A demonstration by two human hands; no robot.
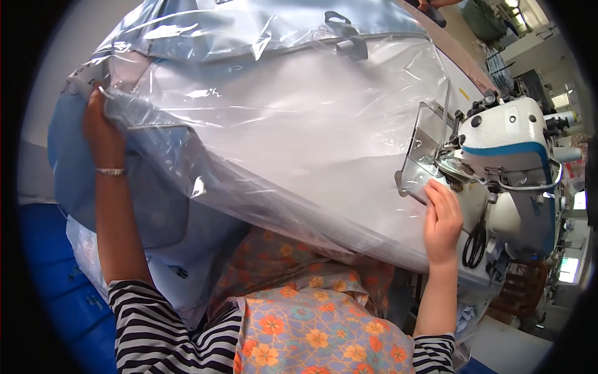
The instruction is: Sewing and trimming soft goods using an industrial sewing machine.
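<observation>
Clear plastic sheet [261, 193] left of sewing machine [507, 149], long edge slanting from left hand [104, 128], pinching it, toward right wrist; right hand [443, 218] nearer machine, fingers together, grip unclear.

The clear plastic sheet [249, 165] looks glossy and creased, the blue cloth [159, 212] matt, the sewing machine [507, 128] smooth.

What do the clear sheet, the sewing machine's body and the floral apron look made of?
The clear sheet looks like glossy, flexible plastic film: transparent, creased, with sharp glints. The sewing machine's body may be painted metal or hard plastic: smooth curves with a slight sheen. The floral apron seems matte printed cloth: soft folds, no shine; fibre unclear.
</observation>
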